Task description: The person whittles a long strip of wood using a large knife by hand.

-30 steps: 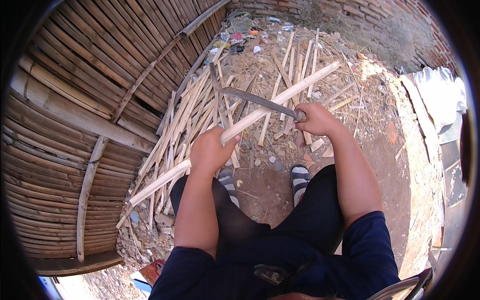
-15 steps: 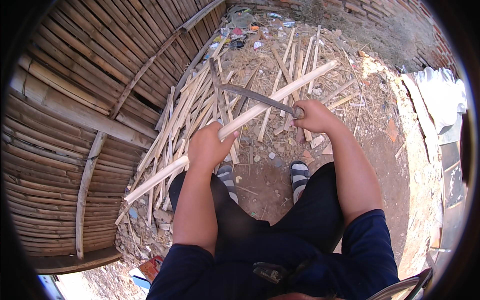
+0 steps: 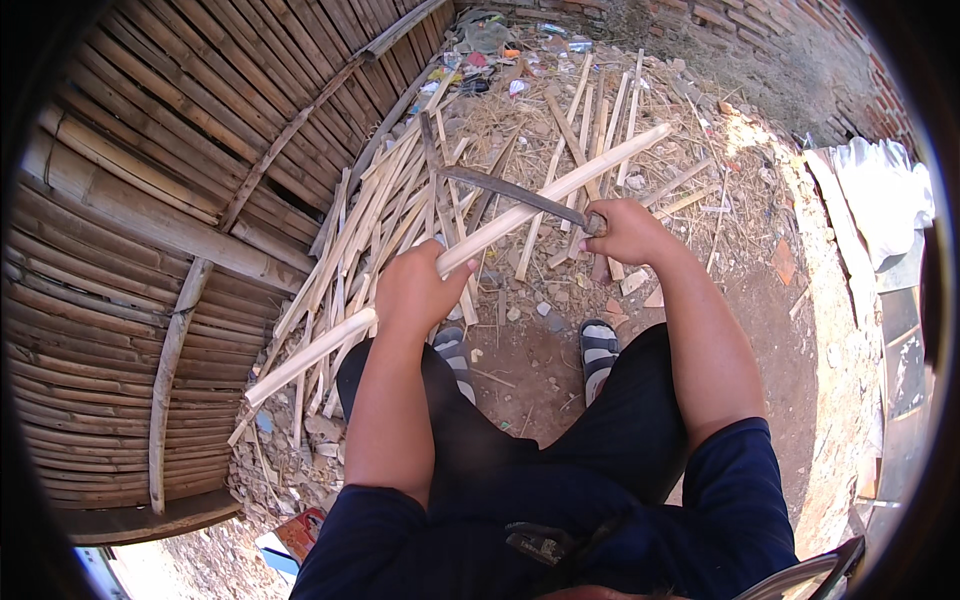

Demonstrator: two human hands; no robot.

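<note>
A long pale wooden strip [image 3: 570,185] slants across in front of me, from the lower left up to the right. My left hand [image 3: 415,285] is closed around it near its middle. In my right hand [image 3: 625,230] is the handle of a machete [image 3: 515,192] with a dark, slightly curved blade. The blade points left and crosses over the strip; whether its edge touches the wood I cannot tell. Beneath, many similar strips [image 3: 365,245] lie in a loose pile on the ground to the left.
A bamboo slat wall [image 3: 110,270] stands close on my left, and a brick wall [image 3: 740,45] at the far side. Rubble and rubbish [image 3: 490,60] lie at the back. White plastic sheeting [image 3: 880,195] hangs at the right. My sandalled feet [image 3: 600,350] stand on bare soil.
The strip and both hands have barely shifted; the strip's far end sits slightly lower and to the left. My grip on the strip and machete is the same.
</note>
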